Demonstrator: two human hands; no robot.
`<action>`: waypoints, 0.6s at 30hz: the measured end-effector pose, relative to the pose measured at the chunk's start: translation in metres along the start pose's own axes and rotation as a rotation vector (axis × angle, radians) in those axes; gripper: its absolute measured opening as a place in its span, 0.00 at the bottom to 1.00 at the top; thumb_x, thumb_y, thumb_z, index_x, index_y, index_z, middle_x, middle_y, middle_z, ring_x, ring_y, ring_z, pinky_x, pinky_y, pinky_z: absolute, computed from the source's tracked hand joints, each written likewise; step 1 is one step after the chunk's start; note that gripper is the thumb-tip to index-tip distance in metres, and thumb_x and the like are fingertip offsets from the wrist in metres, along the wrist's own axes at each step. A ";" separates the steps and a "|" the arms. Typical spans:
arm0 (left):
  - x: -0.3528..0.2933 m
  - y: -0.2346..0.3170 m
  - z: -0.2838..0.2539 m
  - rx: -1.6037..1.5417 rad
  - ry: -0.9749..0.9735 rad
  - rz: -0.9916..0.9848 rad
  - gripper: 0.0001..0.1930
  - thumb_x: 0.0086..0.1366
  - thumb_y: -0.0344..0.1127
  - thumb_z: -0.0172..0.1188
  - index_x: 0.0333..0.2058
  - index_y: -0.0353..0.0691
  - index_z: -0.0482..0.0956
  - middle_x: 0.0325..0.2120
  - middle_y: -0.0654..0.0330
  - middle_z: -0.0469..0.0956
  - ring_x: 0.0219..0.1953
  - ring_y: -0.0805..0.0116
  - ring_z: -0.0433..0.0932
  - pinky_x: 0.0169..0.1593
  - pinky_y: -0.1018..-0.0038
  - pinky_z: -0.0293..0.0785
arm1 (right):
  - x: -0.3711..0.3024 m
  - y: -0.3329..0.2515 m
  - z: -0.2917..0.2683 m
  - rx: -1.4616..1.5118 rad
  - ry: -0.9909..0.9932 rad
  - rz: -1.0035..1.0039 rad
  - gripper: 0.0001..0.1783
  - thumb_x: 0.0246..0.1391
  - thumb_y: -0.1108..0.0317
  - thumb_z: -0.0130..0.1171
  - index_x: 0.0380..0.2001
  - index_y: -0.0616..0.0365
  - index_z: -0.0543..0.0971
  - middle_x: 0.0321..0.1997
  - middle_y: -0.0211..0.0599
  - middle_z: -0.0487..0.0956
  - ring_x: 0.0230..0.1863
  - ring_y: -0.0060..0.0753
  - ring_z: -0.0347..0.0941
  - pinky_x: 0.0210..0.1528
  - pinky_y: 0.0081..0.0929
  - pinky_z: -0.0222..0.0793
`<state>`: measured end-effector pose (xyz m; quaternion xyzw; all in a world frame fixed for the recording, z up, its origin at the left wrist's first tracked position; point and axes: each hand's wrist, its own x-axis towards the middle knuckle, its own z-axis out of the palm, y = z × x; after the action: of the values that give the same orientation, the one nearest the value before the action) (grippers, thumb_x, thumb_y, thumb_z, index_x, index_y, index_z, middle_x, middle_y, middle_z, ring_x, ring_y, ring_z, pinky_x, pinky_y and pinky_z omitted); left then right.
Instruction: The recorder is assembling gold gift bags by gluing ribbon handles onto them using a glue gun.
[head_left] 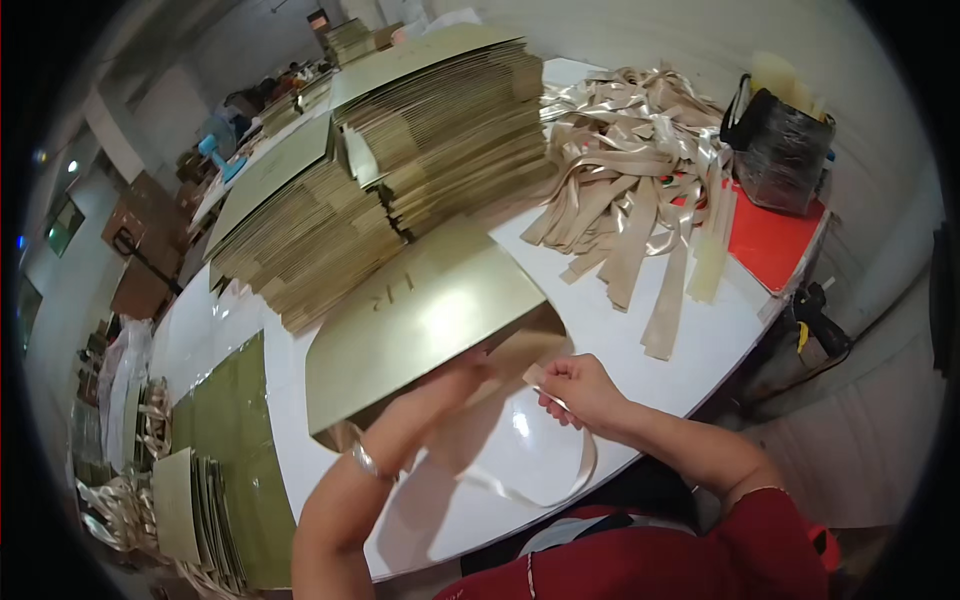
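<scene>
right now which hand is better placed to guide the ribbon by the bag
Right, probably: the right hand pinches the ribbon end, while the left hand sits, partly hidden, at the opening of the gold bag.

Right hand (580,390) pinches ribbon (535,377); left hand (465,377), blurred, at open side of gold bag (430,310) on white table (645,385); stacks (455,135), ribbon pile (640,170) beyond.

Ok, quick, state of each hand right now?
Left hand: at the mouth of the bag, partly hidden; open or closed can't be told.
Right hand: closed, holding a ribbon.
</scene>
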<state>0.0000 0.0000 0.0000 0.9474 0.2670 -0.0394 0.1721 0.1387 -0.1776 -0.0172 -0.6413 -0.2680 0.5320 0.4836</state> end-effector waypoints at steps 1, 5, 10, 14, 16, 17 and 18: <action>0.007 0.014 -0.018 -0.353 -0.132 -0.055 0.25 0.54 0.48 0.61 0.49 0.42 0.75 0.40 0.59 0.78 0.41 0.70 0.75 0.48 0.73 0.68 | 0.002 0.001 -0.001 0.029 0.028 0.000 0.13 0.55 0.60 0.55 0.30 0.61 0.76 0.25 0.33 0.78 0.20 0.20 0.72 0.18 0.18 0.66; 0.017 0.019 -0.010 -0.429 -0.185 -0.121 0.20 0.53 0.45 0.62 0.41 0.37 0.78 0.31 0.61 0.78 0.34 0.72 0.75 0.41 0.77 0.68 | -0.001 0.009 -0.006 0.078 0.126 -0.016 0.14 0.55 0.60 0.56 0.29 0.61 0.74 0.22 0.31 0.75 0.17 0.17 0.68 0.13 0.16 0.59; 0.014 0.035 -0.012 -0.780 -0.253 -0.174 0.17 0.55 0.40 0.62 0.39 0.35 0.79 0.32 0.61 0.78 0.34 0.71 0.75 0.40 0.76 0.69 | -0.007 0.004 -0.006 0.068 0.203 -0.079 0.14 0.54 0.59 0.57 0.28 0.61 0.75 0.21 0.29 0.75 0.17 0.16 0.67 0.16 0.16 0.60; 0.016 0.041 -0.019 -1.108 -0.266 -0.250 0.14 0.55 0.35 0.62 0.38 0.34 0.78 0.32 0.60 0.77 0.33 0.71 0.75 0.39 0.76 0.69 | -0.004 0.010 0.003 0.056 0.343 -0.330 0.14 0.54 0.61 0.57 0.26 0.62 0.75 0.19 0.27 0.74 0.19 0.14 0.66 0.20 0.15 0.60; 0.016 0.046 -0.024 -1.170 -0.272 -0.246 0.13 0.55 0.35 0.62 0.38 0.35 0.78 0.31 0.60 0.77 0.32 0.72 0.75 0.38 0.77 0.69 | 0.004 0.015 0.008 0.080 0.389 -0.390 0.14 0.54 0.61 0.57 0.26 0.62 0.75 0.19 0.27 0.74 0.20 0.13 0.65 0.21 0.15 0.60; 0.013 0.052 -0.028 -1.212 -0.244 -0.245 0.12 0.56 0.35 0.61 0.38 0.35 0.78 0.31 0.60 0.77 0.32 0.72 0.75 0.36 0.78 0.69 | 0.008 0.017 0.011 0.098 0.429 -0.444 0.14 0.54 0.61 0.57 0.26 0.63 0.75 0.19 0.27 0.74 0.20 0.13 0.65 0.22 0.14 0.59; 0.011 0.058 -0.031 -1.257 -0.219 -0.245 0.12 0.56 0.35 0.61 0.37 0.35 0.78 0.30 0.60 0.77 0.31 0.73 0.75 0.34 0.79 0.69 | 0.010 0.018 0.014 0.100 0.436 -0.447 0.14 0.54 0.61 0.57 0.26 0.63 0.75 0.19 0.27 0.74 0.20 0.13 0.65 0.22 0.14 0.59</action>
<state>0.0390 -0.0302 0.0454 0.6192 0.3261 0.0088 0.7143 0.1256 -0.1716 -0.0372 -0.6409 -0.2656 0.2751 0.6656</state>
